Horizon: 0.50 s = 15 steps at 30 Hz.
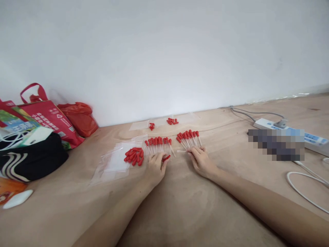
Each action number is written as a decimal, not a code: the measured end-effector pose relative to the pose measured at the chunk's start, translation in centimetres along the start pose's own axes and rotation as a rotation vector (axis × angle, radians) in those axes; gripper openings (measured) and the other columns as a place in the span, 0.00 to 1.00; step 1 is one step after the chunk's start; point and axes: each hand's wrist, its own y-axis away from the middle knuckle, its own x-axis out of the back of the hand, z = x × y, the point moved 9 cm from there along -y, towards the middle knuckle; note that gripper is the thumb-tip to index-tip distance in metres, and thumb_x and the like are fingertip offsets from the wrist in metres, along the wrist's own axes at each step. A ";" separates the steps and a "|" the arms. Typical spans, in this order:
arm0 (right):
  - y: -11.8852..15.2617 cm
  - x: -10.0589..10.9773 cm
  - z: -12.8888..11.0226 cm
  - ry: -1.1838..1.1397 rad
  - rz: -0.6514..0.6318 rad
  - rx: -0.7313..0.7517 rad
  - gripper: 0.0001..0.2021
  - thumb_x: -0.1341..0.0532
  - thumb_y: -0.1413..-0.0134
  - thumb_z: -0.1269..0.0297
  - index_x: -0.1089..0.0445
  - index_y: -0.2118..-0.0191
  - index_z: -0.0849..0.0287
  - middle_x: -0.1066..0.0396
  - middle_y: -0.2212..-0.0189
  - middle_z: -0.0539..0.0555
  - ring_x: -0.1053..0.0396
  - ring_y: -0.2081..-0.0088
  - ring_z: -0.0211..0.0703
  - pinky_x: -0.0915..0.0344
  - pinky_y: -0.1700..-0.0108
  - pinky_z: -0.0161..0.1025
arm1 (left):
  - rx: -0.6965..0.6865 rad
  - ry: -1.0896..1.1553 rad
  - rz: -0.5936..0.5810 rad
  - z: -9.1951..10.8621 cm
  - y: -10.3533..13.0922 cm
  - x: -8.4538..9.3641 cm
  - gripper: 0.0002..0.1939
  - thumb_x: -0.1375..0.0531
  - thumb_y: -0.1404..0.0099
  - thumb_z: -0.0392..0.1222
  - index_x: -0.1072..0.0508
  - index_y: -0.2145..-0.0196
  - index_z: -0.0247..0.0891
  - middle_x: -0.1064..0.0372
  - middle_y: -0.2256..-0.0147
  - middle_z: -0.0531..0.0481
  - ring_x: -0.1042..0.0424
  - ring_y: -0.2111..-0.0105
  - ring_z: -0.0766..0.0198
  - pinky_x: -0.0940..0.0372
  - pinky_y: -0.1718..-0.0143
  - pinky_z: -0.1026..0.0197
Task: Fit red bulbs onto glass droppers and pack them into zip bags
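My left hand [155, 168] is closed with a red rubber dropper bulb [166, 158] at its fingertips. A thin clear glass dropper tube [181, 151] sticks out leftward from the pinched fingers of my right hand [201, 162]. Just beyond the left hand lies a row of droppers with red bulbs [157, 141], their lower ends partly hidden by the fingers. Another fanned group of red-topped droppers [189, 136] lies beyond the right hand. Left of my left hand, loose red bulbs [134, 156] are heaped on clear plastic bags [117, 165].
Small piles of red bulbs [172, 121] lie near the wall on flat clear bags [139, 125]. Shopping bags [55, 120] and a black striped cloth item [38, 161] stand at left. At right are a power strip [312, 137], a blurred dark object [277, 144] and a white cable [289, 178].
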 end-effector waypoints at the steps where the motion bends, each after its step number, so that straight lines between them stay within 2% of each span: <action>1: 0.0 0.0 -0.1 -0.013 -0.002 -0.001 0.09 0.53 0.44 0.70 0.37 0.65 0.59 0.32 0.71 0.53 0.37 0.69 0.39 0.52 0.63 0.39 | -0.014 0.001 0.017 0.1 0.2 -0.4 0.09 0.50 0.40 0.36 0.35 0.61 0.37 0.32 0.68 0.49 0.33 0.66 0.61 0.43 0.61 0.58; 3: 0.0 0.0 -0.3 -0.030 -0.009 0.001 0.09 0.53 0.43 0.68 0.36 0.65 0.59 0.32 0.71 0.52 0.37 0.70 0.38 0.53 0.63 0.39 | -0.026 -0.007 0.029 0.0 0.5 -0.8 0.11 0.51 0.38 0.35 0.35 0.59 0.38 0.32 0.66 0.49 0.33 0.64 0.61 0.44 0.60 0.57; 10: -0.1 -1.2 -1.8 -0.053 -0.097 0.061 0.09 0.52 0.44 0.70 0.36 0.61 0.57 0.32 0.70 0.51 0.37 0.67 0.38 0.54 0.61 0.39 | -0.035 0.011 0.007 0.1 0.7 -1.0 0.08 0.50 0.38 0.36 0.32 0.64 0.40 0.31 0.66 0.51 0.34 0.64 0.63 0.49 0.57 0.56; 15: -0.1 -1.4 -2.0 -0.010 -0.126 0.070 0.10 0.52 0.44 0.71 0.35 0.61 0.57 0.32 0.70 0.51 0.37 0.67 0.37 0.54 0.61 0.39 | -0.025 -0.011 0.000 0.4 0.8 -0.9 0.09 0.50 0.38 0.36 0.31 0.64 0.40 0.31 0.65 0.51 0.34 0.63 0.62 0.50 0.59 0.56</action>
